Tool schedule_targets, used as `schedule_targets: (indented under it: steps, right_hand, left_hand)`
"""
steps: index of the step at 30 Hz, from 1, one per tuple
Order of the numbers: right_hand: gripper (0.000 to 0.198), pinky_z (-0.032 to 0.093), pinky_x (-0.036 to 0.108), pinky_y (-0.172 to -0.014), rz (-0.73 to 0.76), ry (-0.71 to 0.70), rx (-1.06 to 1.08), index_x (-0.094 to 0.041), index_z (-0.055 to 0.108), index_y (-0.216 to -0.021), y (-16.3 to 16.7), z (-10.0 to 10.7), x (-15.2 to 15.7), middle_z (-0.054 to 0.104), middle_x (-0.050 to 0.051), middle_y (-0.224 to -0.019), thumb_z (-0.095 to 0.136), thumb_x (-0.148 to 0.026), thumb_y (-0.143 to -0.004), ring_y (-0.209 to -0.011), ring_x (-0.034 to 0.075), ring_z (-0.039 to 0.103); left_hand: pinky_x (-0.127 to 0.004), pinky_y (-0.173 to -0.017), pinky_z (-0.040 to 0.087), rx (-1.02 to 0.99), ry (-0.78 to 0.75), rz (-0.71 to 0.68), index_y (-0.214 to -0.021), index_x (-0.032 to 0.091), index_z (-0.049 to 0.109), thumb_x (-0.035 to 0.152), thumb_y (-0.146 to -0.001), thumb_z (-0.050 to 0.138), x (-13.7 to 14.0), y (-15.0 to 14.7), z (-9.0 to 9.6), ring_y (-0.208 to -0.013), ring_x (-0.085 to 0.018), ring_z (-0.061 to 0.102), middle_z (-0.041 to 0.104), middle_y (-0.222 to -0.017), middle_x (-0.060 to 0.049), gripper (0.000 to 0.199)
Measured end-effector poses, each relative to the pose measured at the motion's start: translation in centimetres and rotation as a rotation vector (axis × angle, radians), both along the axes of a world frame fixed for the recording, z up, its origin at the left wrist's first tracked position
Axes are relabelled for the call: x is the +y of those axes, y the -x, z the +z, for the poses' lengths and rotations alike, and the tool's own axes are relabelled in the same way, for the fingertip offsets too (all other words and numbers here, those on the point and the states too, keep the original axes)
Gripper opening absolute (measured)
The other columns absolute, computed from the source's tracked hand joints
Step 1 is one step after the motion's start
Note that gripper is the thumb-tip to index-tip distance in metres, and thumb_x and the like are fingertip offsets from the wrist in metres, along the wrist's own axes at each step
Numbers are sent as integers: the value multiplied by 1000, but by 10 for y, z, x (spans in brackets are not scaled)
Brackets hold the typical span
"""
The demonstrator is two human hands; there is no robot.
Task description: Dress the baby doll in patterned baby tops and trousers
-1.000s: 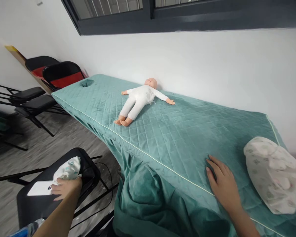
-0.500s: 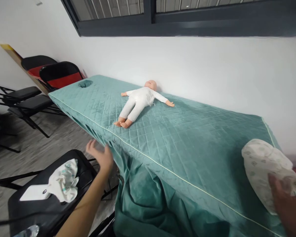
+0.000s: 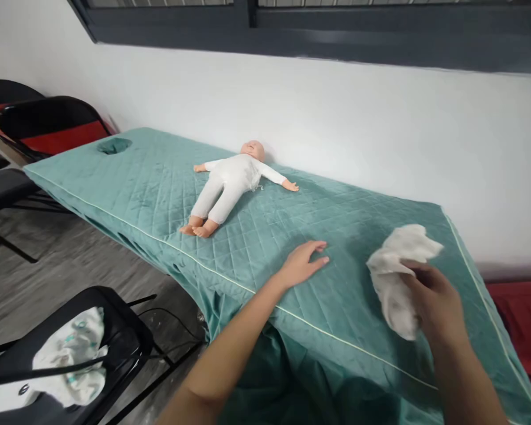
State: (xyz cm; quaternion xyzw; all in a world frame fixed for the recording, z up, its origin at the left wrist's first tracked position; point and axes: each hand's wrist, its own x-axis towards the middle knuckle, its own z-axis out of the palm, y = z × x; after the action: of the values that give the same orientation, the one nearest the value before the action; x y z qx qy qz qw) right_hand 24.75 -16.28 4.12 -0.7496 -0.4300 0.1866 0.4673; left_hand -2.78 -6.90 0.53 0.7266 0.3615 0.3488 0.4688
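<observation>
My right hand [image 3: 438,298] pinches a crumpled white cloth [image 3: 393,283], slightly smeared by motion, over the right end of the padded bed. From these frames I cannot tell whether it is a garment or a plain cloth. My left hand [image 3: 304,264] reaches over the middle of the bed's green quilted cover [image 3: 336,319], its thumb and fingers apart and holding nothing. Beyond it, a baby doll [image 3: 232,183] in a white suit lies on its back, arms spread, head toward the wall and bare feet toward the near edge.
At the lower left stands a black folding chair [image 3: 128,348], bearing a printed white cloth [image 3: 77,354] and a white flat object [image 3: 4,398]. More chairs [image 3: 57,127] stand beyond the bed's far left end. A wall [image 3: 336,118] runs behind it. Something red [image 3: 520,319] lies at right.
My left hand has swung right, from beside the chair to over the bed. My right hand has lifted the white cloth and brought it leftward. The view has shifted right.
</observation>
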Motion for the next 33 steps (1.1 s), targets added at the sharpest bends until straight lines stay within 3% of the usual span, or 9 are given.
schedule_targets:
  steps: [3, 7, 9, 12, 15, 21, 26, 30, 33]
  right_hand:
    - [25, 51, 38, -76, 192, -59, 122, -21, 69, -92, 52, 7, 29, 71, 7, -93, 72, -37, -74, -84, 24, 66]
    - [14, 53, 37, -87, 655, -142, 179, -23, 67, -94, 110, 15, 42, 70, 5, -103, 61, -35, -90, -99, 22, 66]
    - [14, 52, 36, -92, 751, -200, 88, -26, 67, -102, 123, 17, 37, 67, 5, -117, 55, -30, -95, -111, 21, 63]
    - [17, 47, 41, -103, 683, -278, -109, -27, 64, -111, 114, 13, 26, 64, 6, -125, 55, -26, -96, -119, 21, 59]
    - [25, 41, 49, -110, 456, -285, -191, -27, 61, -119, 81, -4, 20, 62, 8, -130, 57, -32, -95, -124, 25, 57]
    - [59, 47, 54, -101, 182, 27, -224, -15, 58, -130, 17, -34, 9, 63, 18, -128, 66, -52, -84, -117, 34, 60]
    - [57, 53, 49, -95, 279, 90, -163, -19, 56, -132, 42, -19, -12, 67, 14, -124, 62, -55, -88, -109, 31, 66]
    - [50, 39, 49, -115, 490, -83, -258, -23, 52, -136, 81, -9, -11, 55, 11, -145, 62, -43, -92, -136, 29, 49]
    - [40, 34, 49, -119, 647, -151, -340, -26, 55, -135, 99, -3, -2, 55, 8, -145, 58, -30, -96, -138, 25, 47]
  left_hand:
    - [-46, -110, 44, -206, 135, -198, -142, 25, 49, 41, -87, 69, 2, -10, 1, -125, -26, 59, 57, -143, -13, 60]
    - [-47, -112, 42, -484, 315, -169, -145, 28, 45, 43, -88, 69, 1, -6, -5, -135, -28, 52, 49, -150, -14, 64]
    - [-47, -113, 41, -567, 345, -119, -144, 28, 46, 43, -89, 68, 2, -2, -8, -136, -28, 50, 49, -151, -13, 62]
    - [-47, -115, 40, -521, 288, -88, -143, 28, 46, 41, -89, 69, 3, 0, -8, -138, -27, 48, 47, -151, -12, 60]
    - [-46, -117, 40, -304, 104, -95, -141, 27, 50, 37, -88, 69, 1, -4, -7, -140, -26, 45, 44, -151, -12, 57]
    - [-48, -115, 42, 172, -314, 71, -122, 21, 63, 25, -93, 60, -7, -16, -16, -136, -27, 47, 50, -143, -12, 30]
    - [-49, -114, 43, 271, -432, 117, -116, 20, 66, 35, -96, 56, -9, -18, -20, -136, -29, 46, 53, -140, -13, 27]
    - [-47, -119, 37, 103, -334, 140, -120, 23, 64, 41, -99, 50, -8, -13, -15, -140, -24, 43, 48, -148, -10, 31]
    - [-44, -118, 39, -65, -245, 119, -124, 23, 61, 40, -100, 48, -7, -9, -12, -135, -21, 50, 54, -141, -11, 32]
